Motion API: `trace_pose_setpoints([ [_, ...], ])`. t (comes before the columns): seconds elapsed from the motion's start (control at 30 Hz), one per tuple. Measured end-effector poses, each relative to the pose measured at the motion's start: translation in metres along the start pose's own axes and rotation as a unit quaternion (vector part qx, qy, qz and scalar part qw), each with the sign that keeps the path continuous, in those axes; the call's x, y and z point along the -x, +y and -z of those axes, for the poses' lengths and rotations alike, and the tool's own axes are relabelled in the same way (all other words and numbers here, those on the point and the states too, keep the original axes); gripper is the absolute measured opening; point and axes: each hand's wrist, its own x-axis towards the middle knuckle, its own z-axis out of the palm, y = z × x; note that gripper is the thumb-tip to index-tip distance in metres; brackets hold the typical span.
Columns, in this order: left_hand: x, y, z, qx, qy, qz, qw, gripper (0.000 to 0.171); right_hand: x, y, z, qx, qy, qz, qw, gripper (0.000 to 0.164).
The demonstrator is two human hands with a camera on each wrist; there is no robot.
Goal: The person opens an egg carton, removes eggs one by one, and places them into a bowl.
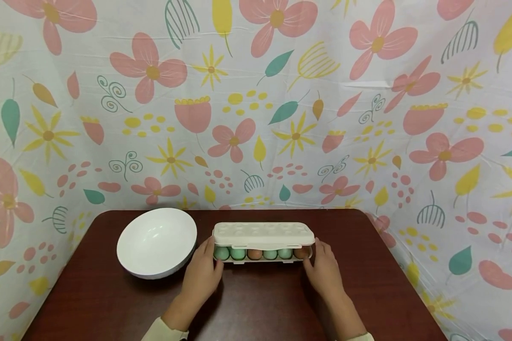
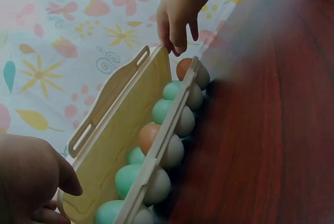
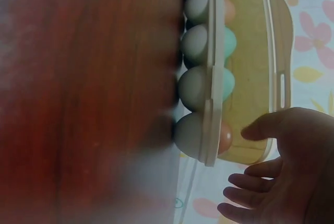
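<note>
A cream egg carton [image 1: 263,233] stands at the back middle of the table, its lid [image 2: 128,125] partly raised. Green eggs [image 1: 238,254] and brown eggs [image 1: 254,255] show in its front row; those behind are hidden. At the carton's left end is my left hand [image 1: 202,272], its thumb in front of the lid's edge and its other fingers partly hidden. My right hand [image 1: 325,272] is at the right end. In the right wrist view its fingers [image 3: 250,182] are extended and spread beside the lid's corner, with the thumb near the lid's inner side.
To the left of the carton, a large white bowl [image 1: 157,242] sits near the table's back left corner. The dark red-brown table [image 1: 260,303] meets a flower-printed cloth [image 1: 256,142] at its back and sides.
</note>
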Motion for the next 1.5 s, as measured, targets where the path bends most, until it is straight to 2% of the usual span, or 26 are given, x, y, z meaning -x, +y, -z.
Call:
trace_pose_setpoints([
  [0.3, -0.009, 0.001, 0.004, 0.015, -0.004, 0.004, 0.9999, 0.059, -0.009, -0.002, 0.005, -0.055, -0.01, -0.006, 0.998, 0.055],
  [0.6, -0.017, 0.003, 0.005, 0.019, 0.031, -0.012, 0.9993, 0.059, -0.019, -0.007, 0.009, -0.1, -0.012, -0.025, 0.995, 0.054],
  [0.9, -0.026, 0.006, 0.006, 0.029, 0.034, -0.009, 0.999, 0.058, -0.028, -0.01, 0.011, -0.142, -0.015, -0.057, 0.988, 0.056],
  [1.1, -0.03, 0.006, 0.006, 0.031, 0.034, -0.006, 0.9989, 0.058, -0.034, -0.012, 0.01, -0.175, -0.022, -0.085, 0.981, 0.058],
  [1.23, -0.032, 0.006, 0.003, 0.049, 0.033, 0.002, 0.9983, 0.061, -0.038, -0.012, 0.009, -0.2, -0.029, -0.101, 0.974, 0.059],
  [1.5, -0.039, 0.004, -0.005, 0.102, 0.024, 0.026, 0.9942, 0.07, -0.046, -0.014, 0.006, -0.264, -0.023, -0.093, 0.96, 0.058],
])
